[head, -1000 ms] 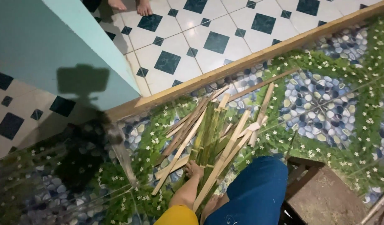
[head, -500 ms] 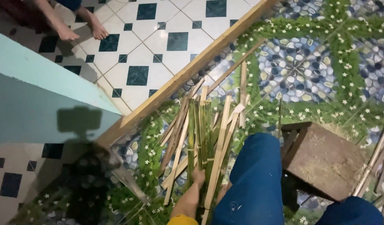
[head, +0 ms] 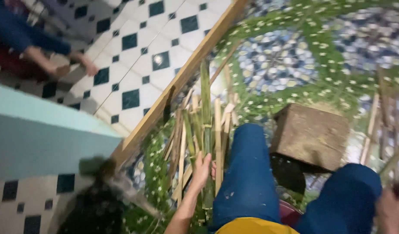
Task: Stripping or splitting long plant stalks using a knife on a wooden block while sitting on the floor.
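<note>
Gripping a green stalk (head: 205,130) upright in the strip pile (head: 186,143) by the mat's wooden edge, the left hand (head: 202,170) should be kept low; the right hand (head: 392,208) (blurred) cannot be judged.

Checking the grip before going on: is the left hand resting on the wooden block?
No, the left hand grips a green bamboo strip in the pile, apart from the wooden block.

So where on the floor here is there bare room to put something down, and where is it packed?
Free: the patterned mat beyond the wooden block, and the checkered tile past the wooden edging strip. Crowded: the bamboo strips piled by the left hand, tight against the blue-trousered leg.
</note>
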